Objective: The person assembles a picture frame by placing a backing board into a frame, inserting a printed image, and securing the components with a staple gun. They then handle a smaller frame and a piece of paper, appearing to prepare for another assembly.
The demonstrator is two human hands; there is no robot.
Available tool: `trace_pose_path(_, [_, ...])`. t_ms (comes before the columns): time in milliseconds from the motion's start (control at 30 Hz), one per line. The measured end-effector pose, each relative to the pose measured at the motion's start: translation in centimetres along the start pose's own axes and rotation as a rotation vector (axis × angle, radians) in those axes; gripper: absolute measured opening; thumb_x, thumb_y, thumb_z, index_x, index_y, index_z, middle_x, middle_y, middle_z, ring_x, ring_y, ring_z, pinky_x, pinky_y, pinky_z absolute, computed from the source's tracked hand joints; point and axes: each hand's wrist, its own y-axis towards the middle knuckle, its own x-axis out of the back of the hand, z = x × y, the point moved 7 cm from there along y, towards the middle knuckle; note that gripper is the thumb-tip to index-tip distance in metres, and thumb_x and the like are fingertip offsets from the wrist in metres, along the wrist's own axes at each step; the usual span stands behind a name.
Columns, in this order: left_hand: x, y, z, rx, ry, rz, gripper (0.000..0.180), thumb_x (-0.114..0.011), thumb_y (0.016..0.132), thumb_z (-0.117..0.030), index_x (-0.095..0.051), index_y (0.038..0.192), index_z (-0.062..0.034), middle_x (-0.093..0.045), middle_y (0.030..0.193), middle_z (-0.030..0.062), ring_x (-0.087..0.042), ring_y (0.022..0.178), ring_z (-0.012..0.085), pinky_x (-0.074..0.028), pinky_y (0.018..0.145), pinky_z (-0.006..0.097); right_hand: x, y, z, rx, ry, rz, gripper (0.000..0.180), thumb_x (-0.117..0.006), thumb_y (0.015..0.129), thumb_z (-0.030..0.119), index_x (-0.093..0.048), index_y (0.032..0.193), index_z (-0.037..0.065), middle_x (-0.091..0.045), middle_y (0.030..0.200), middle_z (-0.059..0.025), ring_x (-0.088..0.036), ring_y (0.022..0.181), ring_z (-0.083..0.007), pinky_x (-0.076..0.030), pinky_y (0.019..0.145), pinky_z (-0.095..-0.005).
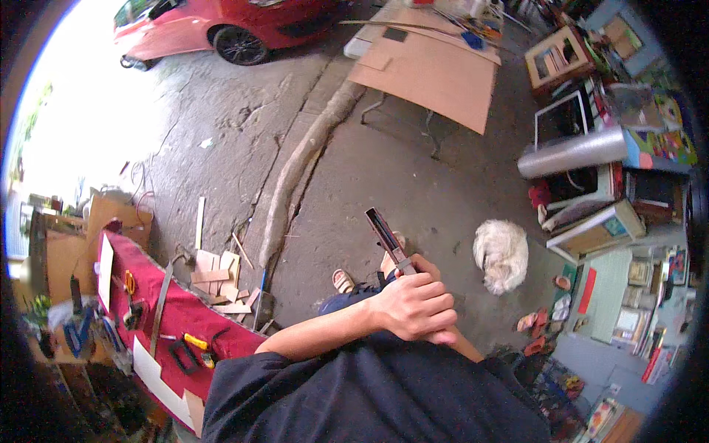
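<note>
Both my hands meet in front of my dark shirt. In my right hand (426, 267) is a long narrow tool (388, 240), dark with reddish edges, an open slot at its far end and a silver-grey part near the fingers. It points up and to the left, clear of the floor. Across the right hand and wrist lies my left hand (415, 306), its fingers curled closed. What the left fingers close on is hidden, and most of the right hand is covered. The tool's exact kind cannot be made out.
Wood scraps (218, 277) lie on the floor beside a red-covered table (166, 295) with hand tools. A white fluffy dog (501, 255) is curled up at the right. Farther off stand a cardboard-topped table (436, 70) and a red car (177, 33). Cluttered shelves (628, 295) line the right.
</note>
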Motion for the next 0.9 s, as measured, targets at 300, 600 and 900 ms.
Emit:
trace_pose_path(300, [-14.3, 7.1, 9.2, 0.021, -0.147, 0.189, 0.026, -0.060, 0.087, -0.041, -0.056, 0.080, -0.0157, -0.055, 0.090, 0.0022, -0.054, 0.093, 0.0215, -0.039, 0.083, 0.041, 14.1, 1.7, -5.5, -0.112, 0.006, -0.180, 0.031, -0.054, 0.097, 0.032, -0.061, 0.105, 0.003, -0.065, 0.096, -0.0117, -0.061, 0.087, -0.0239, -0.047, 0.078, -0.0361])
trace_pose_path(600, [-30.3, 16.5, 14.3, -0.231, -0.283, 0.276, 0.024, -0.061, 0.089, -0.041, -0.063, 0.085, -0.0176, -0.057, 0.128, 0.0080, -0.050, 0.122, 0.0270, -0.039, 0.100, 0.044, 36.6, -0.4, -5.8, -0.262, -0.111, -0.414, 0.030, -0.054, 0.098, 0.030, -0.060, 0.108, 0.002, -0.064, 0.100, -0.0121, -0.061, 0.091, -0.0244, -0.047, 0.081, -0.0361])
trace_pose_path(900, [-41.5, 29.4, 28.8, -0.138, -0.589, 0.402, 0.042, -0.059, 0.090, -0.047, -0.060, 0.091, -0.0058, -0.060, 0.110, 0.0147, -0.055, 0.110, 0.0317, -0.040, 0.097, 0.045, 53.9, 2.3, -9.5, -0.381, -0.209, -0.613, 0.030, -0.055, 0.098, 0.028, -0.058, 0.111, 0.001, -0.064, 0.103, -0.0124, -0.060, 0.095, -0.0249, -0.047, 0.083, -0.0361])
